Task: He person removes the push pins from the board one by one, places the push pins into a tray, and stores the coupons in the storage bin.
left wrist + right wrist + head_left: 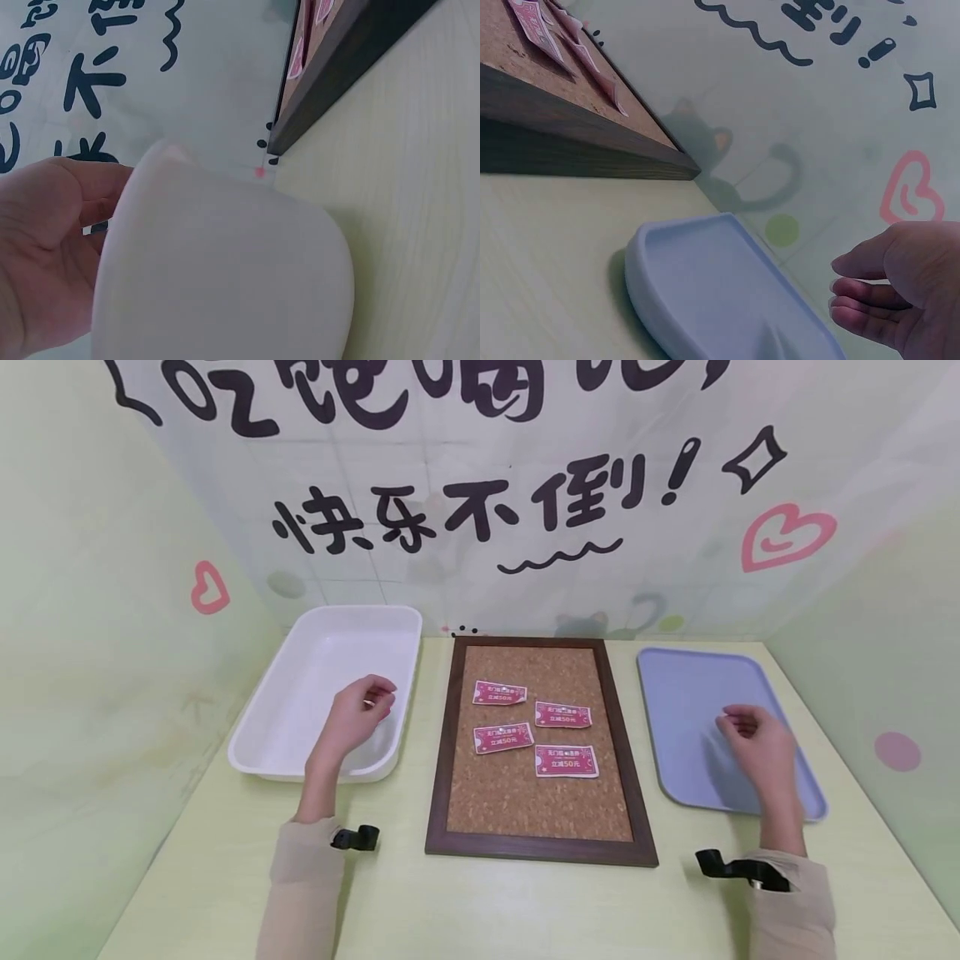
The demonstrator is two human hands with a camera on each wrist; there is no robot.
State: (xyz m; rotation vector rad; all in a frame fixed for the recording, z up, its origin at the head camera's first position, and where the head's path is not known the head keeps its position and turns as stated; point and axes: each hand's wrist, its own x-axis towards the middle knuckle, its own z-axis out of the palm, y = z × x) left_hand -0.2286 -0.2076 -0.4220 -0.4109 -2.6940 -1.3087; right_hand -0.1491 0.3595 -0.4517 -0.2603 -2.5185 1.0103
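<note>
My left hand (358, 714) hangs over the right side of a deep white tray (300, 693), its fingers loosely bent and nothing visible in them. In the left wrist view, the tray's outer wall (225, 262) covers the fingertips. My right hand (759, 743) is above a shallow blue tray (678, 727), with thumb and fingers bent and a gap between them in the right wrist view. Between the hands lies a cork board (540, 814) in a dark wooden frame. Several pink paper coupons (502, 737) are on the cork, staggered in two columns, some with curling edges.
The pale table (480, 910) runs back to a printed wall sheet (480, 585) with black lettering. Green side panels (75, 693) close in the left and right. Each wrist wears a black camera mount (742, 868).
</note>
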